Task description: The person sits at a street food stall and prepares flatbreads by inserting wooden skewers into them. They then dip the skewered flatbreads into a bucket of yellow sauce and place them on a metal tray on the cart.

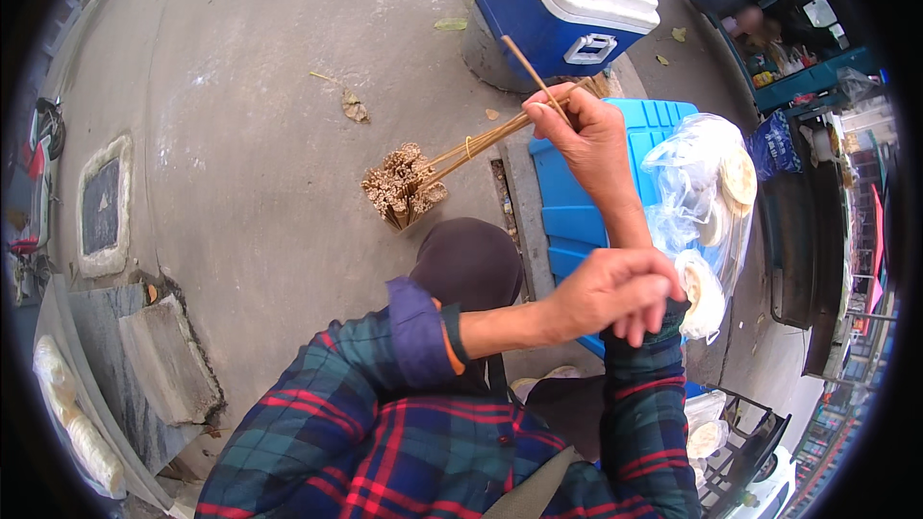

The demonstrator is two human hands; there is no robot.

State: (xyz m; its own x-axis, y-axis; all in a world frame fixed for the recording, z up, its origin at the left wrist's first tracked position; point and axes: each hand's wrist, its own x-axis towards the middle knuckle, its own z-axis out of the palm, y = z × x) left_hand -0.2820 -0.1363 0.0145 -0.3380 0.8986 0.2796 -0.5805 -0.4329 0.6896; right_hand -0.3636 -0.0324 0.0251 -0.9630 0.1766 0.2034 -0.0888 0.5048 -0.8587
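Observation:
My right hand pinches a single thin wooden stick between thumb and fingers, and it points up and left. A slim bunch of similar sticks, circled by a yellow rubber band, runs from behind those fingers down to a thick cluster of sticks. That cluster stands upright near my knee; its holder is mostly hidden. My left hand crosses over my right forearm, its curled fingers on the dark cuff of the right sleeve.
To the right, a ribbed blue plastic box carries clear bags of round flatbreads. Ahead stands a blue-and-white cooler on a round grey base. Stone slabs lie left on the concrete. A person sits inside a vehicle far right.

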